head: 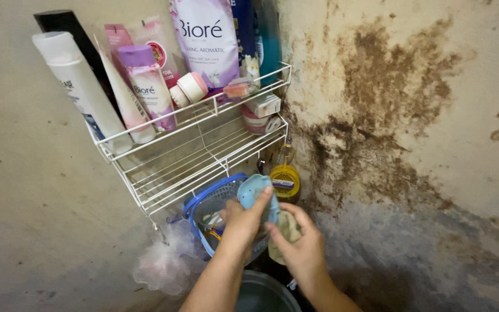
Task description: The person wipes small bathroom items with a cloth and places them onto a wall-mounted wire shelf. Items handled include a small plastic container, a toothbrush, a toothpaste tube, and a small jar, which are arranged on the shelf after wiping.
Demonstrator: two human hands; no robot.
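We hold a pale blue dish point(253, 190) in our left hand point(242, 222) and press a beige cloth point(287, 231) to it with our right hand point(301, 248), just below a white wire rack point(203, 144) of bottles point(145, 86).

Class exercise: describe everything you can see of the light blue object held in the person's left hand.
The light blue object looks like a smooth plastic piece with a rounded top edge. The left hand holds it upright from below, thumb across its front. The right hand presses a beige cloth against its lower right side. It sits before a blue basket, under the white wire rack.
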